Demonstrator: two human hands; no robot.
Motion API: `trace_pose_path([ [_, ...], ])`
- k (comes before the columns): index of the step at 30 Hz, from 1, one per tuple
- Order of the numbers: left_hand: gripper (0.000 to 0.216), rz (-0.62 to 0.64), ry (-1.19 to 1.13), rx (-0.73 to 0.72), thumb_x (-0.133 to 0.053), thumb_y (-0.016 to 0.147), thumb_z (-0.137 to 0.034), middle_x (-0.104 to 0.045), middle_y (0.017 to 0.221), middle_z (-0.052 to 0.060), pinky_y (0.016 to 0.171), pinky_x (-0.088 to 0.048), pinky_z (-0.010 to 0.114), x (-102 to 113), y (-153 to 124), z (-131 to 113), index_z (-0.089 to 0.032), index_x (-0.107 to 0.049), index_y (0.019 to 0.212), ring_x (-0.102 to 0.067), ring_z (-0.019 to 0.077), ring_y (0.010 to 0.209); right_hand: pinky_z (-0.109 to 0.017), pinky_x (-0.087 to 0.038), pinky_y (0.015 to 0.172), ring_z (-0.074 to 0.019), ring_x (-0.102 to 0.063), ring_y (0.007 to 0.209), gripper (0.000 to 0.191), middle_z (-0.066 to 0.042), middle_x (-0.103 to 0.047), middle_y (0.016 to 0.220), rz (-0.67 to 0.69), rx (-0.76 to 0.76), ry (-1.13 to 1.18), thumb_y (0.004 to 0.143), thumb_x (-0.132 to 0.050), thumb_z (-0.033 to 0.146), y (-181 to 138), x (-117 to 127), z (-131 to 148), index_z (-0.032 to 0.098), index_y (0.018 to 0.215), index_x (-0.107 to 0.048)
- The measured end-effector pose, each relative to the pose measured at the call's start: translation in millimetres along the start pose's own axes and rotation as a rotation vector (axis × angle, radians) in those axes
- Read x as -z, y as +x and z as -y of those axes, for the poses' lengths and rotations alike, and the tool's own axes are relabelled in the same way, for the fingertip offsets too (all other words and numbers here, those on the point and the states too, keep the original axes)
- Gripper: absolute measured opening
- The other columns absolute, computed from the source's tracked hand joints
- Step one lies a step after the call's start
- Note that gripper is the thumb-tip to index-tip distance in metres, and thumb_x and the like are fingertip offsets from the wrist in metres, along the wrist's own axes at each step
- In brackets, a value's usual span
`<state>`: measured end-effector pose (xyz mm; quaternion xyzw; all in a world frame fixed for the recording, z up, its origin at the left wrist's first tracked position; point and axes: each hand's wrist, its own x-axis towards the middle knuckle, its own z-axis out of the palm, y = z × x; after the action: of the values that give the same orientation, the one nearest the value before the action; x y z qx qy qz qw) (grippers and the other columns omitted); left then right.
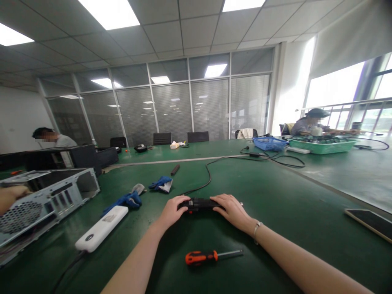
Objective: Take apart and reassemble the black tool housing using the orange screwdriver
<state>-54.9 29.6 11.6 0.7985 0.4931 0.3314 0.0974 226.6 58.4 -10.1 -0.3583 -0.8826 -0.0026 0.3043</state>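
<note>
A slim black corded power tool lies across the green table in front of me, with a small red part on its near side and a metal tip at its right end. The fingers of my left hand are closed round its left end. My right hand wraps over the right end and covers much of it. Its exact kind is hard to make out. Nearer to me, below both hands, rests a screwdriver with an orange and black handle, its shaft pointing right.
Left are a white power strip, blue-grey gloves and an open metal computer case, which another person's hand touches. A black cable runs back toward blue and green baskets. A phone lies right.
</note>
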Motion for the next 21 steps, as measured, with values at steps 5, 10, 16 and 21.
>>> trace_pose_path([
  [5,0.038,0.025,-0.013,0.031,-0.061,0.080,-0.013,-0.065,0.125,0.003,0.108,-0.038,0.039,-1.5,-0.4,2.4,-0.025,-0.066,0.116,-0.056,0.0226,0.120,-0.039,-0.045,0.090,-0.0237,-0.060,0.103,0.035,-0.008,-0.065,0.117,-0.005,0.015,0.012,0.094,-0.049,0.037,-0.7,0.5,-0.3,0.026,0.127,-0.056],
  [10,0.037,0.010,-0.038,0.017,-0.059,0.082,-0.015,-0.065,0.125,0.002,0.109,-0.037,0.039,-2.6,-1.8,4.0,-0.025,-0.066,0.117,-0.056,0.0219,0.120,-0.041,-0.044,0.093,-0.0235,-0.059,0.105,0.035,-0.008,-0.065,0.117,-0.027,0.028,0.029,0.094,-0.049,0.036,-0.9,1.0,0.7,0.025,0.126,-0.057],
  [16,0.035,-0.008,-0.055,-0.007,-0.059,0.082,-0.015,-0.066,0.123,0.002,0.109,-0.038,0.038,-3.9,-1.5,5.5,-0.025,-0.067,0.115,-0.057,0.0210,0.119,-0.040,-0.044,0.092,-0.0231,-0.060,0.104,0.034,-0.008,-0.066,0.116,-0.026,0.024,0.035,0.095,-0.048,0.037,-0.6,2.0,2.5,0.025,0.126,-0.057],
  [21,0.034,-0.037,-0.044,-0.027,-0.059,0.083,-0.016,-0.067,0.122,0.002,0.108,-0.040,0.037,-3.2,-1.9,5.5,-0.025,-0.067,0.115,-0.058,0.0208,0.118,-0.040,-0.044,0.093,-0.0229,-0.060,0.104,0.034,-0.007,-0.066,0.116,-0.037,0.021,0.037,0.095,-0.049,0.037,-1.1,2.1,2.4,0.025,0.126,-0.057],
])
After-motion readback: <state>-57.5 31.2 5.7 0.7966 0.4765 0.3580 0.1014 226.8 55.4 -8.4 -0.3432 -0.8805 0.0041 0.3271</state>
